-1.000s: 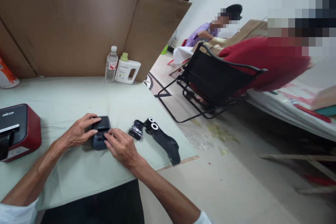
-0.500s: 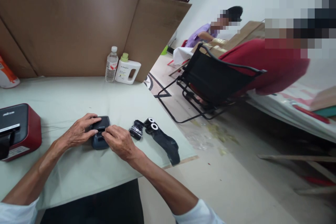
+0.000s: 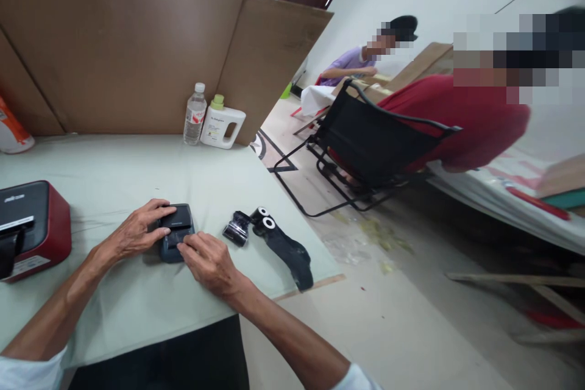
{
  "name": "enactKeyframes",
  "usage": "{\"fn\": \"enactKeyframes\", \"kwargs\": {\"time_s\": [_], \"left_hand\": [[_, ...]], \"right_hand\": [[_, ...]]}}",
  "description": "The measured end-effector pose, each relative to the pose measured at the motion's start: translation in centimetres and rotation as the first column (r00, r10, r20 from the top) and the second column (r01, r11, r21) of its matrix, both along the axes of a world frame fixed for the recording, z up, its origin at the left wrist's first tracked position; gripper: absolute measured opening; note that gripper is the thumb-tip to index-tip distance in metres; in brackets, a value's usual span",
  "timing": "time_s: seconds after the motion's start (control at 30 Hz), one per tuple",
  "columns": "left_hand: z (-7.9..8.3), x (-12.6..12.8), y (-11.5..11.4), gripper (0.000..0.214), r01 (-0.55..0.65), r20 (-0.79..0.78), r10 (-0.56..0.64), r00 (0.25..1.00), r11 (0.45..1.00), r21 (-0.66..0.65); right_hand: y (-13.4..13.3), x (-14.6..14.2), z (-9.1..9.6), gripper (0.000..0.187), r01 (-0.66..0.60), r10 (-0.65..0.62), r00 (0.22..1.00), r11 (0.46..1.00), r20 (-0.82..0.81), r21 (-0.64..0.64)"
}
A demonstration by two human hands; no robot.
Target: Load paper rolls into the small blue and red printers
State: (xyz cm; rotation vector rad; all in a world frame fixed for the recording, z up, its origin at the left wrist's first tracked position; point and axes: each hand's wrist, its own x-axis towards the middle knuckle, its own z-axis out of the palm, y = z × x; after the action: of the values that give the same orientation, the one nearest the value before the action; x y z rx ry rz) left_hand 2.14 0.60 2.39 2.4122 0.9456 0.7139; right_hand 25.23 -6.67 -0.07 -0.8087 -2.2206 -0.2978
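A small dark boxy device (image 3: 179, 216) lies on the cloth-covered table, with a flat upper part and a lower part with a darker recess. My left hand (image 3: 137, 226) grips its left side, the index finger over the upper part and the thumb lower down. At the lower right edge, the bent fingers of my right hand (image 3: 209, 261) are closed on the device; their tips are partly hidden. To the right lie a shiny black wrapped roll (image 3: 236, 229) and a black strip (image 3: 287, 251) with two white-cored rolls at its upper end.
A red-and-black machine (image 3: 41, 225) stands at the left. Behind are a water bottle (image 3: 195, 114), a white jug (image 3: 223, 125), an orange-and-white container (image 3: 13, 128) and a cardboard screen (image 3: 150, 42). Beyond the table's right edge, a person in red sits on a black chair (image 3: 375, 128).
My right hand has shifted slightly down along the device's right side, showing more of its lower part. My left hand keeps its place.
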Motion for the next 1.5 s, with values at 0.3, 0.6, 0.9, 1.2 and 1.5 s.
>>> {"fn": "enactKeyframes", "kwargs": {"time_s": [0.3, 0.6, 0.9, 1.2, 1.5], "left_hand": [[-0.5, 0.0, -0.1, 0.041, -0.027, 0.016, 0.027, 1.000, 1.000, -0.002], [-0.8, 0.5, -0.2, 0.039, -0.055, 0.056, 0.053, 0.997, 0.998, 0.034], [-0.6, 1.3, -0.8, 0.037, -0.112, 0.027, 0.112, 0.993, 0.994, -0.003], [-0.3, 1.5, -0.6, 0.042, -0.149, 0.015, 0.150, 0.989, 0.988, -0.031], [0.4, 1.3, -0.5, 0.040, -0.074, 0.041, 0.075, 0.996, 0.997, -0.028]], "right_hand": [[2.1, 1.5, -0.1, 0.035, 0.042, -0.130, 0.954, 0.951, -0.272, -0.307], [2.8, 1.4, -2.2, 0.046, 0.007, -0.109, 0.971, 0.903, -0.213, -0.429], [2.8, 1.4, -2.7, 0.044, -0.058, -0.085, 0.946, 0.905, -0.313, -0.421], [3.0, 1.0, -2.7, 0.045, -0.094, -0.107, 0.915, 0.880, -0.388, -0.466], [2.7, 0.5, -2.7, 0.045, -0.091, -0.139, 0.897, 0.871, -0.420, -0.482]]}}
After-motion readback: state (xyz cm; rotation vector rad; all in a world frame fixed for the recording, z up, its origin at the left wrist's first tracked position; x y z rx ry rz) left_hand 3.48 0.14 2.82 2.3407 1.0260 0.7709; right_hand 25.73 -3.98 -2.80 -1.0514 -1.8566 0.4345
